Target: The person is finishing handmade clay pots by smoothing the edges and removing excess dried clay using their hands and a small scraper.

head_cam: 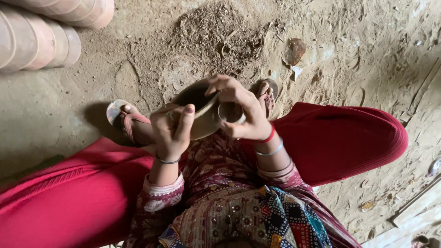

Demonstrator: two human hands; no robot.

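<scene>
We see two hands holding a clay pot (pixel 195 110) in the middle, above the lap and the dirt floor (pixel 138 59). The left hand (pixel 171 131) grips the pot's rim, with fingers curled tight on its near side. The right hand (pixel 241 110) wraps around the pot's far side, fingers bent over the rim. Red trousers (pixel 340 138) spread out on both sides. More clay pots (pixel 41 32) lie stacked at the top left, well apart.
</scene>
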